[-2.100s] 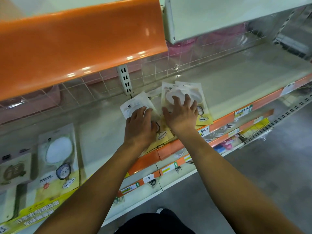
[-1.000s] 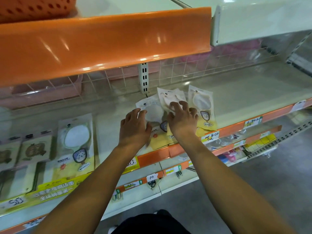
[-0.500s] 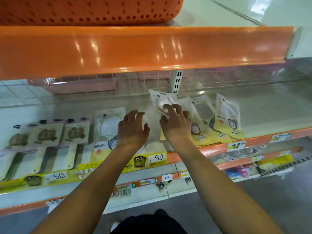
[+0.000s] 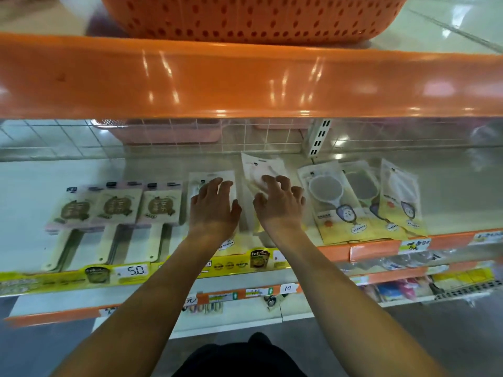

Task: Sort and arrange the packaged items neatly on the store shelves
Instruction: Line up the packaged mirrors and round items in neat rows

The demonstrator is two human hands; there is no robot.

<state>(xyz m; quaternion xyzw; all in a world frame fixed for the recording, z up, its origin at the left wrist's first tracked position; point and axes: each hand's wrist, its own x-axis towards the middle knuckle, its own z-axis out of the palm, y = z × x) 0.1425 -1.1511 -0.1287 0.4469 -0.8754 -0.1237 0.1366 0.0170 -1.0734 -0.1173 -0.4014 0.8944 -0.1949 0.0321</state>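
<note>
- Left hand (image 4: pixel 213 206) is lying flat, fingers straight, pressing a packet (image 4: pixel 209 178) onto the shelf (image 4: pixel 163 170).
- Right hand (image 4: pixel 279 204) is clawing — fingertips curled on a blurred, tilted pouch (image 4: pixel 258 165).
- Both packs' lower halves are hiding under the hands.

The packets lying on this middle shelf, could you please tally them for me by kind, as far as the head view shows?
Brown-design packets on the left: 3
Yellow-bottomed round-window packets: 5, namely 3 lying free at right, 1 under the left hand, 1 under the right hand
Total: 8 visible; any stacked beneath cannot be told.
</note>
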